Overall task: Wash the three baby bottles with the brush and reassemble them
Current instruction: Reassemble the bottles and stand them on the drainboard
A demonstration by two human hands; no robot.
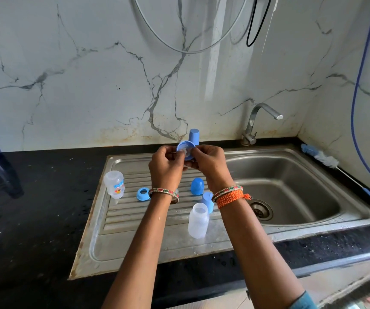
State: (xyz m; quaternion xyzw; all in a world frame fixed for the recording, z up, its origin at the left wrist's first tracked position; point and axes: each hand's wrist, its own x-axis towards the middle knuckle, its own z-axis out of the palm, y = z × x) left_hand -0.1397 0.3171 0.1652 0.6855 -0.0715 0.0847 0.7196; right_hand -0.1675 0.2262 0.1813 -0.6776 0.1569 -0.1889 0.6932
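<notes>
A: Item held: round blue plastic collar ring [185, 150] with clear silicone teat, above the ribbed steel drainer [135, 221]. Left hand [166, 166] and right hand [208, 162], fingers pinching it.

B: Hazard?

A: Teat seated crooked; likely leaks. Wet grip may drop it.

B: Remaining stock?

A: Two clear plastic bottles [198, 220] uncapped on drainer; long blue-handled bottle brush [327, 160] on dark surface beside the sink.
</notes>
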